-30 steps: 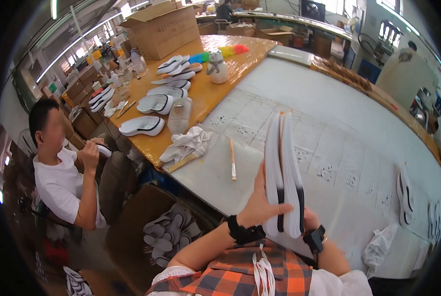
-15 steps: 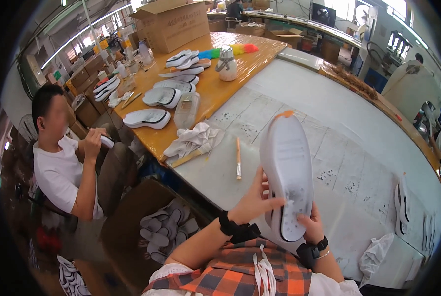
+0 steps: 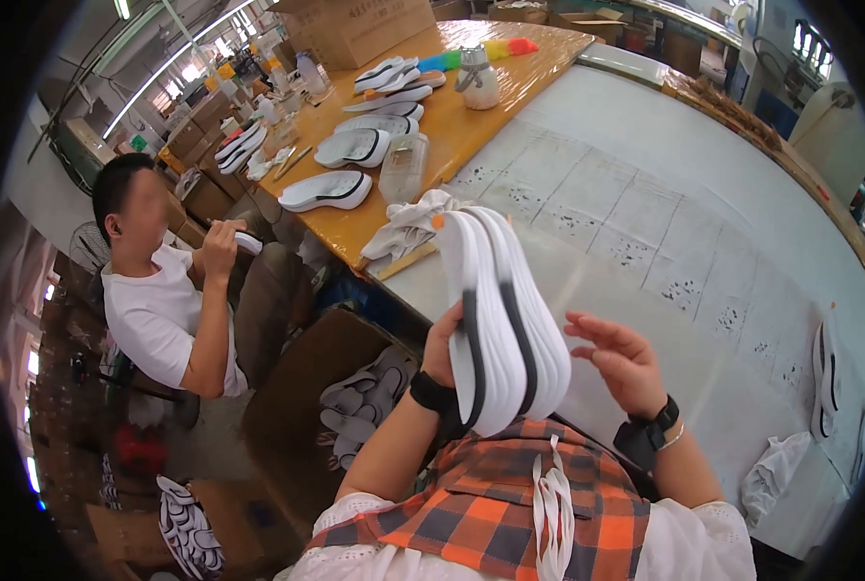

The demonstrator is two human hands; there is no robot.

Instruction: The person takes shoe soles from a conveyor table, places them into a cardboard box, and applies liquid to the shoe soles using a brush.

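Note:
A pair of white shoe soles with black side bands and an orange spot at the upper tip stands tilted before me, one against the other. My left hand grips them from the left side, its fingers mostly hidden behind them. My right hand hangs just right of the soles, fingers apart and holding nothing. Beyond the soles lies a crumpled white cloth at the worktop's edge.
Several finished-looking soles line the yellow table, beside a plastic container and a lidded jar. A seated co-worker handles a sole at left. Boxes of soles stand below. More soles and a rag lie right.
The soles have turned from a flat face to their side edges, showing two together. My right hand has let go and moved off to the right. The view has shifted.

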